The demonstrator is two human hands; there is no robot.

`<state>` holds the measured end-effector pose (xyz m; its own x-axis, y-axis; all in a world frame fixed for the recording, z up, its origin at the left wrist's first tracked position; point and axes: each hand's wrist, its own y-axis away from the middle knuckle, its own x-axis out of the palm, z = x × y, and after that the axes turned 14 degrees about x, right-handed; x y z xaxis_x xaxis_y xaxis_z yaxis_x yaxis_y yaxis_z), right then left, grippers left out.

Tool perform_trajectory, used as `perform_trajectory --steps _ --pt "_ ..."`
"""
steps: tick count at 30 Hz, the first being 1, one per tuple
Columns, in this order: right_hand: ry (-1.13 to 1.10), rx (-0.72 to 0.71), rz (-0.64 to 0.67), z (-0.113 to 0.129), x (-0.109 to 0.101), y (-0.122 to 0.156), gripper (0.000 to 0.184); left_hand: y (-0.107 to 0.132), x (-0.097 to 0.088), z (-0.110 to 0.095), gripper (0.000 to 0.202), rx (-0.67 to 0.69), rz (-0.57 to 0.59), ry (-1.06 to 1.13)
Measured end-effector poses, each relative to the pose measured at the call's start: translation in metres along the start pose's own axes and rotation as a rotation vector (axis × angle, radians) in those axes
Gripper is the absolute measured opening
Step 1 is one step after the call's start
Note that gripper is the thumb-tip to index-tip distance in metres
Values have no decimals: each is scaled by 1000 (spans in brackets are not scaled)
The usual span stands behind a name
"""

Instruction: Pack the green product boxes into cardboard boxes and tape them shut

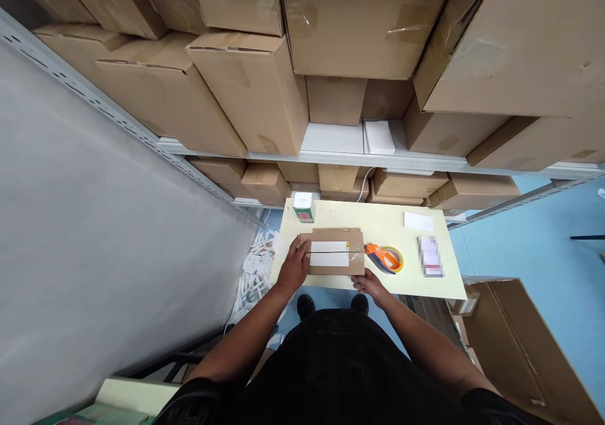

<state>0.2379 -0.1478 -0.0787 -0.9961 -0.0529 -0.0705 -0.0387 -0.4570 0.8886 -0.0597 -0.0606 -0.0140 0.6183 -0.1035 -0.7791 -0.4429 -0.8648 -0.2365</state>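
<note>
A flat cardboard box (333,271) lies on the cream table (444,286), with a white label (329,259) on its top and clear tape over its right end. My left hand (295,265) grips the box's left end, fingers over the top edge. At the lower right corner, my right hand (370,283) has its fingers curled against the box's near edge; part of them is hidden. Just right of the box lies an orange tape dispenser (385,258) with a roll of tape. A small white and green box (303,208) stands behind the left end.
Shelves (340,154) packed with cardboard boxes (368,21) rise beyond the table. White paper (418,221) and a blurred packet (430,256) lie at the table's right. Paper scraps (255,267) cover the floor at left, beside a grey wall (118,210). A large open carton (524,343) stands at right.
</note>
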Motion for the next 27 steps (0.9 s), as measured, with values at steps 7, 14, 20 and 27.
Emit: perform_trajectory --steps 7,14,20,27 --pt "287 85 -215 -4 -20 6 26 -4 19 -14 48 29 61 -96" --pt "898 -263 -818 15 -64 8 47 -10 23 -25 51 33 54 -142" --pt "969 -140 -844 33 -64 -1 35 -17 17 -33 52 184 322 -187" --pt "256 -187 -663 24 -96 70 41 -24 18 -36 50 201 293 -169"
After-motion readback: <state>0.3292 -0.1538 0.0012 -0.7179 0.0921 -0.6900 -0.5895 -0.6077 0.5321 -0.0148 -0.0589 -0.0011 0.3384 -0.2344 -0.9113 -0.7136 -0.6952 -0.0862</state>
